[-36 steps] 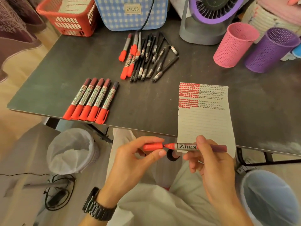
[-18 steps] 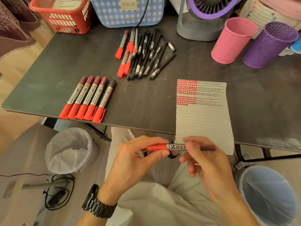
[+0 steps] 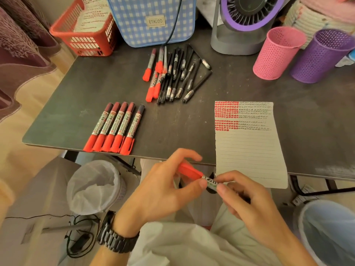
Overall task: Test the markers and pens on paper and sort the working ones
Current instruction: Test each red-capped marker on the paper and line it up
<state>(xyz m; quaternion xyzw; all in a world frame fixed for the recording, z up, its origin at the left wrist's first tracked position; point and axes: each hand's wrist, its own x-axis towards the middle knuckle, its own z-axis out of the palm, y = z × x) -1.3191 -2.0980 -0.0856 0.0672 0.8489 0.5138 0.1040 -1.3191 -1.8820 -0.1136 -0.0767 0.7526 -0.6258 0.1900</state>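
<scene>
Marker [image 3: 210, 183] lower centre, just off worktop [image 3: 172, 123] edge, near paper [image 3: 249, 154]. Your left hand [image 3: 165, 189] pinches red cap [image 3: 189, 171]; right hand [image 3: 247, 200] pinches barrel. Light, stiff, slick plastic: hold barrel mid-length; cap likely snug, so work it straight.

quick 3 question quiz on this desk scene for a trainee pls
1. How many red markers lie in the neat row by the table's front edge?
2. True or false: the pink cup stands left of the purple cup.
3. The left hand and right hand both hold one marker. Which grips its red cap end? A left, B right, C neither

Key: 1. five; 2. true; 3. A
</scene>
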